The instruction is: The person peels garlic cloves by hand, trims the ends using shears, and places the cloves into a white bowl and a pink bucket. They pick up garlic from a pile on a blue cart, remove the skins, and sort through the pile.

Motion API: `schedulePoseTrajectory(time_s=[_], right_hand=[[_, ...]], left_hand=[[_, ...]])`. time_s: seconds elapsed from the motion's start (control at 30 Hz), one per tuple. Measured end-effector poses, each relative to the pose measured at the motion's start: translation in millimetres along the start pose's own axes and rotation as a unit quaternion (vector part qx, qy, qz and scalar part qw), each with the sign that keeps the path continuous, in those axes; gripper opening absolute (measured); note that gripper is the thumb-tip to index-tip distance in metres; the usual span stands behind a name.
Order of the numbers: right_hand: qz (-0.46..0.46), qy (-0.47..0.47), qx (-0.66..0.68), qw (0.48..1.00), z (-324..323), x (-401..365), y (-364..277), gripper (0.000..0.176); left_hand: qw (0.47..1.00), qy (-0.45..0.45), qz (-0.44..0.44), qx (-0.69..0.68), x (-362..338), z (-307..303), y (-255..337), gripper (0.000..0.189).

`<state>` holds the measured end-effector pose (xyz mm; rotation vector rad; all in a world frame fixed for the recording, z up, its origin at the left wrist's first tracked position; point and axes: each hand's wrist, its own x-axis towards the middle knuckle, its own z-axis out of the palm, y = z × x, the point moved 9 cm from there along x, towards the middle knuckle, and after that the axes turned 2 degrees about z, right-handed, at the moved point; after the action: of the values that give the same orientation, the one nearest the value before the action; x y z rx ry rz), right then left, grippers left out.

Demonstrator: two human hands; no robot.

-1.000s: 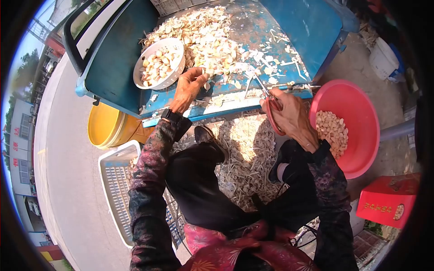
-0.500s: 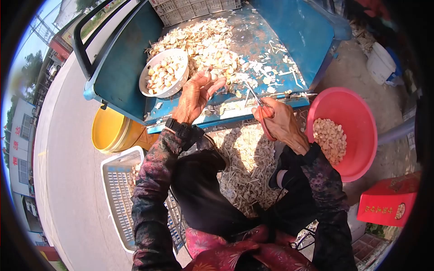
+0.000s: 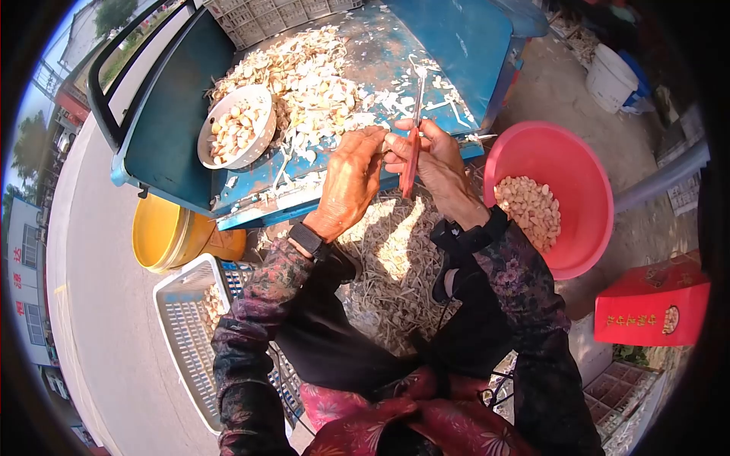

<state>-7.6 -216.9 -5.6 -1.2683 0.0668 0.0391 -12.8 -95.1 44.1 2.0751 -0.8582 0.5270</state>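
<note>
My left hand [image 3: 351, 178] is closed, its fingertips pressed together beside my right hand; whatever they pinch is too small to name. My right hand [image 3: 435, 163] holds red-handled scissors [image 3: 413, 152], blades pointing up and away from me. Both hands are over the front edge of the blue cart bed [image 3: 395, 45]. On the bed lies a heap of garlic and dry stalks [image 3: 315, 83]. A white bowl [image 3: 262, 140] of garlic cloves sits at the heap's left.
Right of my hands is a pink basin [image 3: 585, 197] with peeled cloves, with a red box [image 3: 642, 315] beyond it. On the left stand a yellow bucket [image 3: 163, 228] and a white basket [image 3: 179, 334]. Stalk scraps [image 3: 388, 281] cover the ground between my feet.
My hands have come together, and the left fingers have closed. The scissors have turned more upright. The whole view has shifted, with the cart and bowl now further left.
</note>
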Motion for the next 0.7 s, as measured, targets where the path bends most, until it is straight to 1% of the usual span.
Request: schedulePoseTrajectory(time_s=[0.07,0.1,0.13,0.17,0.2,0.23,0.27,0.3,0.33,0.4,0.43,0.47,0.53,0.57,0.6,0.63,0.67,0.7], right_hand=[[-0.040,0.000,0.042,0.998,-3.4,1.3,-0.2,0.037],[-0.038,0.001,0.041,0.998,-6.0,1.3,-0.1,0.037],[-0.043,-0.007,-0.004,0.999,-7.1,0.9,-1.6,0.036],[-0.047,-0.015,-0.049,0.998,-6.8,0.6,-2.8,0.036],[-0.045,-0.015,-0.050,0.998,-6.7,0.5,-3.8,0.036],[-0.062,-0.015,-0.087,0.994,-5.0,-0.2,-8.4,0.037],[-0.078,-0.016,-0.124,0.989,-2.7,-0.2,-11.5,0.038],[-0.121,-0.022,-0.126,0.984,1.0,0.7,-15.1,0.041],[-0.118,-0.024,-0.128,0.984,0.2,2.2,-13.0,0.041],[-0.188,-0.034,-0.258,0.947,9.7,-3.3,-23.6,0.041],[-0.156,-0.026,-0.308,0.938,13.6,-11.7,-30.2,0.044],[-0.155,-0.028,-0.308,0.938,14.4,-11.1,-26.3,0.044],[-0.172,-0.033,-0.233,0.956,14.3,-10.7,-22.1,0.044],[-0.141,-0.032,-0.182,0.973,11.2,-8.8,-18.1,0.047],[-0.142,-0.036,-0.182,0.972,12.0,-12.1,-23.5,0.047],[-0.115,-0.022,-0.294,0.949,10.3,-15.7,-25.0,0.047],[-0.087,-0.009,-0.402,0.911,6.6,-19.0,-23.4,0.047],[-0.117,-0.015,-0.445,0.888,8.0,-23.0,-20.8,0.050]], left_hand=[[1.000,-0.006,0.027,0.011,-1.9,4.9,4.3,0.037],[1.000,-0.015,0.011,-0.007,-3.5,8.5,1.8,0.040],[1.000,-0.015,0.009,-0.008,-5.5,10.6,1.6,0.040],[0.995,-0.013,-0.047,-0.090,-8.4,13.5,-8.3,0.040],[0.980,-0.010,-0.103,-0.170,-11.6,16.7,-17.3,0.041],[0.961,-0.053,-0.164,-0.219,-15.6,24.0,-27.3,0.040],[0.960,-0.052,-0.166,-0.220,-15.4,22.1,-29.3,0.040],[0.927,-0.054,-0.215,-0.304,-18.4,26.5,-36.5,0.040],[0.884,-0.056,-0.261,-0.385,-22.0,32.1,-41.1,0.042],[0.874,-0.046,-0.265,-0.405,-24.4,31.3,-42.5,0.039],[0.852,-0.071,-0.277,-0.439,-28.5,34.0,-44.8,0.033],[0.828,-0.095,-0.287,-0.471,-31.9,37.3,-45.2,0.027],[0.820,-0.092,-0.306,-0.475,-35.9,38.5,-46.8,0.024],[0.818,-0.064,-0.315,-0.478,-35.6,33.8,-49.5,0.024],[0.815,-0.035,-0.322,-0.480,-34.6,27.5,-52.4,0.024],[0.811,-0.017,-0.326,-0.485,-32.6,21.7,-55.0,0.023],[0.813,-0.011,-0.324,-0.484,-30.8,18.4,-55.8,0.023],[0.815,0.010,-0.320,-0.484,-29.4,13.9,-57.2,0.023]])
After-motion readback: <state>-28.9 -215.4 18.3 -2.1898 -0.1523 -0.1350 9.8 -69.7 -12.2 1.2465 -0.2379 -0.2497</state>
